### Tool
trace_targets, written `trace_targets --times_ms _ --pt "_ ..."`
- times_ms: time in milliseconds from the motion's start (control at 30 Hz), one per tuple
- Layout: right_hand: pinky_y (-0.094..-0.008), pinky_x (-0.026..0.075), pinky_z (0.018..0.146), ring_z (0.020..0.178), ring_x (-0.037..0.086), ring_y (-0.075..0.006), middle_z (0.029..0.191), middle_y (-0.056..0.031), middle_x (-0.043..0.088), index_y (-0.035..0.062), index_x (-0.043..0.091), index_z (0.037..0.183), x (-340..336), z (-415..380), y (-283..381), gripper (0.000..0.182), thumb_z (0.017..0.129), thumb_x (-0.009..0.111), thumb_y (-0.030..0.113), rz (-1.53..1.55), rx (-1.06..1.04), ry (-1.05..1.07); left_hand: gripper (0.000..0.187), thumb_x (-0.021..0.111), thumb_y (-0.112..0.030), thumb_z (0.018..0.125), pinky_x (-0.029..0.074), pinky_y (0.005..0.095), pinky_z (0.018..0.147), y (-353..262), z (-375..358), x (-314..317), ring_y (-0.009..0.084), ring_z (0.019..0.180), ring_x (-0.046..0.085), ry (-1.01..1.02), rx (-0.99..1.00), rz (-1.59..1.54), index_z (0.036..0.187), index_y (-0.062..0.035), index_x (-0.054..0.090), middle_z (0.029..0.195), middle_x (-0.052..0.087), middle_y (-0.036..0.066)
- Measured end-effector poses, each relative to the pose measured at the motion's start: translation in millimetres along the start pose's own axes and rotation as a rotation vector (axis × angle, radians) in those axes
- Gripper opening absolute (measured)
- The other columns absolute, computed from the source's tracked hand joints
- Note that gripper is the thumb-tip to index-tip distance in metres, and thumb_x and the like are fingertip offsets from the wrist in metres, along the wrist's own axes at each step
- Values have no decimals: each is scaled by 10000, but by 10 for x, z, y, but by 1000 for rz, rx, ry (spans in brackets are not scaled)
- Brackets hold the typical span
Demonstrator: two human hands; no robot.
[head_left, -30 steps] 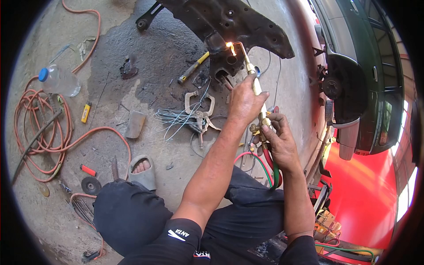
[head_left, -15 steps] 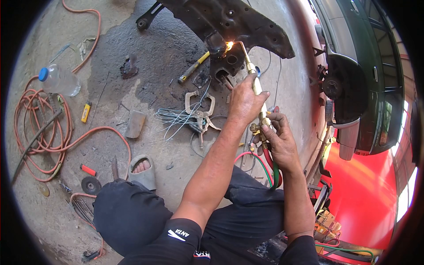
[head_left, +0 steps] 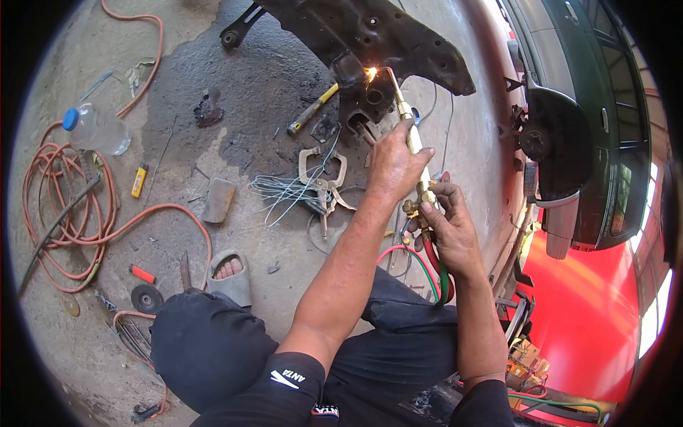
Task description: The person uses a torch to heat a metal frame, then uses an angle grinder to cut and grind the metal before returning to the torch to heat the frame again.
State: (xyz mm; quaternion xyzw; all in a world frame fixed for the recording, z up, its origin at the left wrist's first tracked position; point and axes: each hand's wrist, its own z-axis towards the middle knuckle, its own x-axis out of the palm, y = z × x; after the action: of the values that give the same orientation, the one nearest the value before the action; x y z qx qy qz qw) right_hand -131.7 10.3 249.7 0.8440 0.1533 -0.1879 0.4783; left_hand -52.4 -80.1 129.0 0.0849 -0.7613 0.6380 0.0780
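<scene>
My left hand [head_left: 400, 162] is closed around the upper handle of a brass cutting torch [head_left: 416, 139]. Further back, my right hand [head_left: 455, 226] has its fingers and thumb on the torch body by the brass valves [head_left: 410, 207]. The bent torch tip [head_left: 388, 70] points left at a dark metal part [head_left: 356, 35]. Between them, a small bright orange flame [head_left: 371, 73] burns at the part's raised section. Red and green hoses [head_left: 445, 281] run down from the torch. A yellow-and-black handled tool [head_left: 311, 109] lies with its far end hidden by the part.
Locking clamps [head_left: 324, 181] and a coil of thin wire [head_left: 281, 186] lie on the floor below the part. Leftward are a block [head_left: 218, 200], yellow cutter [head_left: 139, 181], water bottle [head_left: 103, 130] and orange hose [head_left: 107, 213]. A dark vehicle [head_left: 605, 121] stands at right.
The orange flame at the metal part has changed shape slightly and looks a little more compact. Both hands and the torch have stayed in nearly the same place.
</scene>
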Motion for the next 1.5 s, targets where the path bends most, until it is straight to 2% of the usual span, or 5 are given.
trace_targets --times_ms 200,500,667,867,1500 --pt "-269 561 685 815 676 -131 1072 -82 634 22 504 1276 5 -10 6 237 1078 574 131 -22 12 1 654 836 -272 789 539 435 999 -10 -9 -17 393 1126 708 1 8 -9 1336 23 634 1187 707 303" --pt "-253 535 584 729 677 -131 994 -81 692 22 598 1312 -22 29 -38 426 1132 444 376 -3 48 -12 635 830 -246 786 513 492 983 19 -4 15 432 1071 690 -5 26 -36 1319 33 627 1115 706 303" --pt "-260 529 521 698 676 -138 998 -86 690 18 594 1323 -14 26 -13 443 1128 447 387 18 66 -29 649 840 -270 792 545 429 991 12 5 10 386 1109 716 8 5 7 1332 26 636 1182 711 298" --pt "-264 534 514 698 680 -142 998 -95 691 15 584 1348 -42 45 -52 461 1131 435 393 1 53 -21 642 836 -252 780 515 495 975 61 2 46 421 1057 691 -12 34 -18 1323 23 631 1098 707 290" --pt "-252 516 488 618 640 -122 964 -64 648 13 580 1364 -20 39 -47 469 1131 430 392 62 107 -47 644 842 -290 785 541 437 997 32 -3 15 387 1107 714 -6 -4 50 1322 11 651 1170 717 288"
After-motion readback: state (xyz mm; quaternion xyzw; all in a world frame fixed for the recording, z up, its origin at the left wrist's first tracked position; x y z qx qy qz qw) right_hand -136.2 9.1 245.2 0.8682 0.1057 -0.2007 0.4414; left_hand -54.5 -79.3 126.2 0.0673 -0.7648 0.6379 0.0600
